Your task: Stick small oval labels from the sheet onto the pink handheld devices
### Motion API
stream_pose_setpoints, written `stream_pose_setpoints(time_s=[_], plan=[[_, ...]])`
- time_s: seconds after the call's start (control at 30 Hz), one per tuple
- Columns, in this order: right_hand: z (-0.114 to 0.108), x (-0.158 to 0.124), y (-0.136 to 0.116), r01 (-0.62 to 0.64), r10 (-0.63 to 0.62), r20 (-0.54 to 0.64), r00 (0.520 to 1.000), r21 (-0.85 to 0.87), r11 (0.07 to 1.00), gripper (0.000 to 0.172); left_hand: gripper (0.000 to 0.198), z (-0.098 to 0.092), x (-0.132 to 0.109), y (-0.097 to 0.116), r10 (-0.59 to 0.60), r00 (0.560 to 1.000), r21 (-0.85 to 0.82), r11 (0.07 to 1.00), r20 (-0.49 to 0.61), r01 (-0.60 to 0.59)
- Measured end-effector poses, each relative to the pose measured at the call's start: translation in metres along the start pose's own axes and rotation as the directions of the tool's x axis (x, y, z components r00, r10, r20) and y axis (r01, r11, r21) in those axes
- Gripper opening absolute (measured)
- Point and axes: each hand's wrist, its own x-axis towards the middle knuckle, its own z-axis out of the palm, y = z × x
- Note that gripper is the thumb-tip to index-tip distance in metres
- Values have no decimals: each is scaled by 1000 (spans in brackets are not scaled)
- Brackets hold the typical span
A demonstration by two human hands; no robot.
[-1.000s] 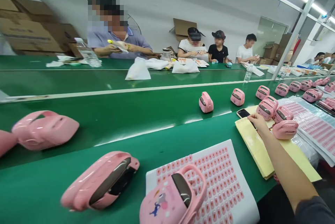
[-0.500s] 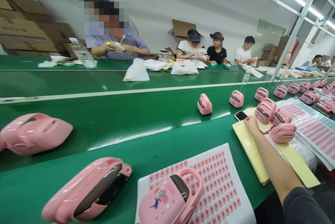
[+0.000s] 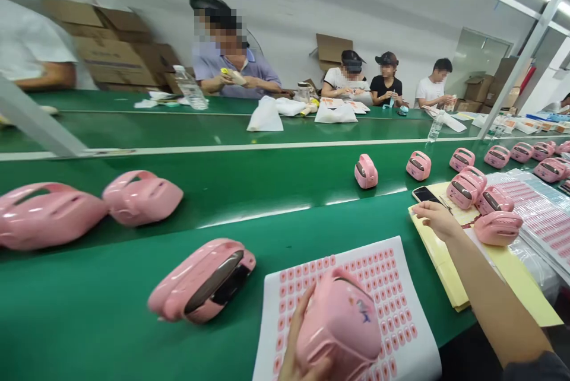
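In the head view my left hand (image 3: pixel 296 339) grips a pink plastic device (image 3: pixel 341 324) with a carry handle and a small printed picture, tilted over a sticker sheet (image 3: pixel 401 345). Rows of small pink stickers cover that white sheet. My right hand (image 3: pixel 439 221) is raised over yellow paper (image 3: pixel 439 277), fingers bent together; whatever its fingertips hold is too small to make out. Beside it lie a phone (image 3: pixel 426 194) and a thin dark tool, partly hidden. Another pink device (image 3: pixel 202 280) with a dark window rests on the green surface to the left.
Several more pink devices (image 3: pixel 366 171) stand along the green belt (image 3: pixel 267 182). Stacked printed sheets (image 3: pixel 529 197) lie at the right. Across the belt, co-workers sit by water bottles (image 3: pixel 191 89) and white bags (image 3: pixel 266 115). A metal post (image 3: pixel 40 120) rises at the left.
My left hand has come into view and grips the pink device on the sticker sheet, turning it. My right hand has lifted from the yellow paper. The view has swung left.
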Motion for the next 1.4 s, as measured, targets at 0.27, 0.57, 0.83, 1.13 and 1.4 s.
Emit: stream_pose_setpoints(time_s=[0.27, 0.57, 0.83, 1.13, 1.4], plan=[[59, -100, -16, 77, -237, 484, 842, 328, 942, 32, 80, 35, -4, 10, 74, 997, 135, 988, -5, -73], [85, -105, 6, 145, -211, 390, 896, 191, 971, 20, 70, 28, 11, 1, 125, 992, 148, 981, 6, -124], [90, -109, 6, 182, -217, 333, 918, 132, 974, 15, 66, 25, 12, -3, 158, 987, 168, 973, 3, -157], [93, -107, 11, 297, -289, 309, 906, 24, 955, 11, 76, 28, 10, 1, 115, 993, 153, 982, -2, -113], [106, -117, 25, 765, -774, 40, 632, -187, 616, 8, 88, 40, 5, 11, 88, 994, 126, 989, -61, -80]])
